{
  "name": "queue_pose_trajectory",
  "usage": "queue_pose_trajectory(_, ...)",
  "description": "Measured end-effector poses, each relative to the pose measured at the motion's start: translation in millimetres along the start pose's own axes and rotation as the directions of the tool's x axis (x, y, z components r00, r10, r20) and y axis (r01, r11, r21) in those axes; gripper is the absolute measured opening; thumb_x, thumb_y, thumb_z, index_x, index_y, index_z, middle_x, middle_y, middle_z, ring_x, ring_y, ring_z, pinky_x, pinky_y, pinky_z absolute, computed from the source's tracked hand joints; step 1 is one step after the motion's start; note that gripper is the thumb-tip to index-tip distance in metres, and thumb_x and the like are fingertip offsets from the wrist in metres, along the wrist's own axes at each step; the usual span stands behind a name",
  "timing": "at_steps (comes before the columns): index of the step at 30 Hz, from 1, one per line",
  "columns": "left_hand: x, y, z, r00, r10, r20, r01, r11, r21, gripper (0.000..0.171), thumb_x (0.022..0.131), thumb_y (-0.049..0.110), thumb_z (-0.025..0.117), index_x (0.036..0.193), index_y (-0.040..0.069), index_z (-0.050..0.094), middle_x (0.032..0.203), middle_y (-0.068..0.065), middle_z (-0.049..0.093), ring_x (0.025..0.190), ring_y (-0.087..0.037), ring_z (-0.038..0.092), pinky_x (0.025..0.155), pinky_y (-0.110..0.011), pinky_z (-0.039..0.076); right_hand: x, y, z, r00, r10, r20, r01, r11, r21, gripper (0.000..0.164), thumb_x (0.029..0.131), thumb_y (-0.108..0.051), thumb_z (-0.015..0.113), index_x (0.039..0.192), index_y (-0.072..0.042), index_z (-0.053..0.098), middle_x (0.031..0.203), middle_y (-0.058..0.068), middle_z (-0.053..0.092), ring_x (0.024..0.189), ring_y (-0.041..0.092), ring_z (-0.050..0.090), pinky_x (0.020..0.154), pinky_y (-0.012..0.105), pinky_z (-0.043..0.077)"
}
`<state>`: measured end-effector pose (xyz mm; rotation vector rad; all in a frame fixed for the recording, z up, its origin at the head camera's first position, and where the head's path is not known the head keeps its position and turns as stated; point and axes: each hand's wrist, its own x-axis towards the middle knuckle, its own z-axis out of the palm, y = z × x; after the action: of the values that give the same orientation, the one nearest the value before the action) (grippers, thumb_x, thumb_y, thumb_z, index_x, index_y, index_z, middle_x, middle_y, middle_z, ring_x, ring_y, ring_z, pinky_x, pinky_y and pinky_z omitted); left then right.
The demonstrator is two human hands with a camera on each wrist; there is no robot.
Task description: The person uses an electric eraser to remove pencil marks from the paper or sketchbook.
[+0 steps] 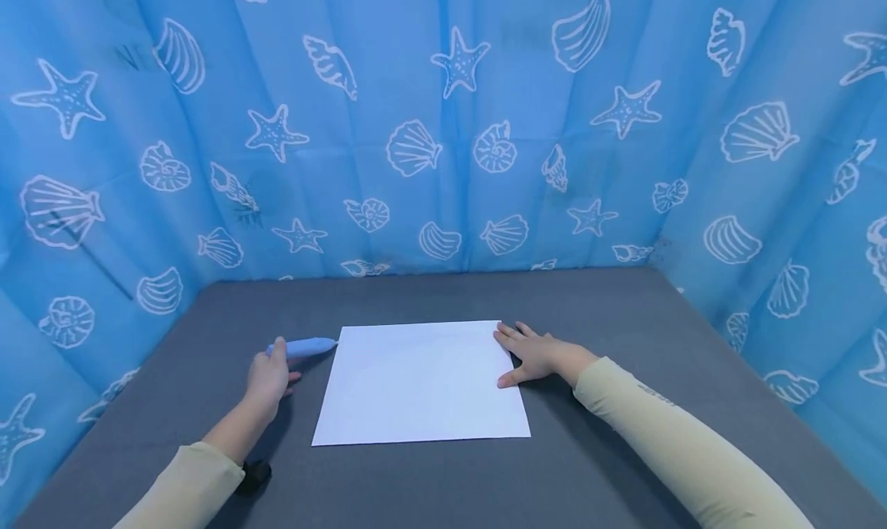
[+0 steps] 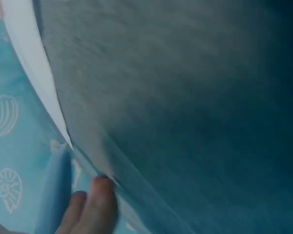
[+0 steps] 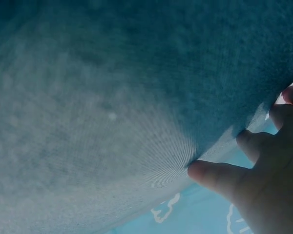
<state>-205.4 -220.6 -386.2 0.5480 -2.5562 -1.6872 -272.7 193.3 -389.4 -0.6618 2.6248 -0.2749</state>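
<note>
A white sheet of paper [image 1: 420, 386] lies flat on the grey table. At its left, my left hand [image 1: 268, 376] grips a thick light-blue pen [image 1: 309, 347], whose narrow tip points right, toward the sheet's upper left corner. The left wrist view shows the blue pen [image 2: 56, 190] beside the fingers [image 2: 98, 207] and the paper's edge [image 2: 44, 80] beyond it. My right hand [image 1: 530, 356] rests at the sheet's right edge with fingers spread, some over the paper. In the right wrist view its fingers [image 3: 219, 178] reach down to the cloth surface.
The grey cloth-covered table [image 1: 416, 483] stretches around the paper. A blue curtain [image 1: 443, 198] with white shells and starfish hangs behind it and along both sides. A black band [image 1: 255, 477] sits at the left wrist by the sleeve [image 1: 197, 483].
</note>
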Motion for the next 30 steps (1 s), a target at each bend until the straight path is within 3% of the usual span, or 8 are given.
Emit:
queue_pose_trajectory(5, -0.8, -3.7, -11.2, 0.999, 0.013, -0.031, -0.008, 0.988, 0.152, 0.070, 0.104, 0.043, 0.023, 0.128, -0.020, 0.040, 0.114, -0.032, 0.056, 0.088, -0.033, 0.060, 0.065, -0.035, 0.047, 0, 1, 2, 1.000, -0.005, -0.001, 0.005, 1.000, -0.004, 0.101, 0.084, -0.060, 0.065, 0.155, -0.005, 0.017, 0.161, 0.015, 0.008, 0.145, 0.044, 0.004, 0.106, 0.072, 0.013)
queue_pose_trajectory(8, -0.4, -5.8, -21.8, 0.999, -0.008, 0.040, -0.002, 0.970, 0.243, 0.065, 0.102, 0.041, 0.036, 0.125, -0.020, 0.044, 0.100, -0.025, 0.066, 0.074, -0.025, 0.062, 0.059, -0.034, 0.048, 0, 2, 1, 1.000, -0.015, -0.011, 0.015, 1.000, -0.005, 0.100, 0.085, -0.058, 0.064, 0.154, -0.003, 0.018, 0.161, 0.017, 0.008, 0.144, 0.045, 0.004, 0.105, 0.073, 0.014)
queue_pose_trajectory(12, -1.9, -9.4, -32.2, 0.983, -0.081, 0.164, 0.010, 0.919, 0.394, 0.060, 0.099, 0.040, 0.045, 0.116, -0.017, 0.050, 0.083, -0.015, 0.066, 0.068, -0.022, 0.061, 0.059, -0.036, 0.050, -1, 3, 1, 0.999, -0.022, -0.026, 0.022, 1.000, -0.011, 0.099, 0.085, -0.057, 0.065, 0.153, -0.002, 0.020, 0.161, 0.019, 0.005, 0.143, 0.047, 0.004, 0.104, 0.074, 0.015)
queue_pose_trajectory(16, -0.9, -8.4, -31.0, 0.966, -0.094, 0.242, -0.054, 0.839, 0.541, 0.057, 0.100, 0.042, 0.041, 0.108, -0.014, 0.054, 0.075, -0.011, 0.060, 0.065, -0.023, 0.060, 0.058, -0.036, 0.049, -4, 5, 0, 0.999, -0.022, -0.041, 0.022, 1.000, -0.005, 0.098, 0.084, -0.057, 0.066, 0.153, -0.001, 0.023, 0.160, 0.021, 0.002, 0.142, 0.049, 0.003, 0.103, 0.075, 0.015)
queue_pose_trajectory(21, 2.5, -2.1, -22.7, 0.954, -0.066, 0.291, -0.171, 0.680, 0.713, 0.063, 0.103, 0.044, 0.031, 0.113, -0.013, 0.054, 0.069, -0.012, 0.057, 0.059, -0.023, 0.060, 0.056, -0.037, 0.048, -7, 6, -1, 0.999, -0.002, -0.032, 0.002, 1.000, 0.001, 0.096, 0.086, -0.057, 0.064, 0.153, -0.002, 0.022, 0.160, 0.020, 0.003, 0.143, 0.048, 0.004, 0.104, 0.073, 0.016)
queue_pose_trajectory(23, 3.8, -0.3, -20.6, 0.952, -0.081, 0.295, -0.178, 0.637, 0.750, 0.063, 0.104, 0.045, 0.029, 0.109, -0.012, 0.057, 0.068, -0.012, 0.056, 0.058, -0.024, 0.060, 0.057, -0.038, 0.048, -7, 6, -1, 1.000, 0.002, -0.027, -0.002, 1.000, -0.001, 0.096, 0.086, -0.057, 0.063, 0.153, -0.002, 0.022, 0.160, 0.020, 0.004, 0.143, 0.048, 0.005, 0.104, 0.073, 0.017)
queue_pose_trajectory(26, 5.6, 0.6, -20.1, 0.948, -0.098, 0.302, -0.173, 0.637, 0.751, 0.067, 0.103, 0.046, 0.027, 0.111, -0.013, 0.056, 0.070, -0.013, 0.056, 0.059, -0.025, 0.061, 0.059, -0.040, 0.050, -8, 6, -1, 1.000, 0.002, -0.023, -0.002, 1.000, 0.000, 0.096, 0.086, -0.058, 0.062, 0.154, -0.003, 0.021, 0.160, 0.020, 0.006, 0.143, 0.047, 0.005, 0.105, 0.072, 0.017)
queue_pose_trajectory(30, 6.7, -2.2, -24.4, 0.943, -0.096, 0.320, -0.170, 0.685, 0.708, 0.073, 0.103, 0.050, 0.027, 0.125, -0.017, 0.047, 0.072, -0.013, 0.057, 0.061, -0.026, 0.061, 0.061, -0.041, 0.051, -8, 8, -1, 1.000, -0.010, -0.023, 0.010, 1.000, 0.010, 0.098, 0.086, -0.059, 0.062, 0.154, -0.003, 0.019, 0.160, 0.020, 0.008, 0.143, 0.048, 0.006, 0.105, 0.072, 0.017)
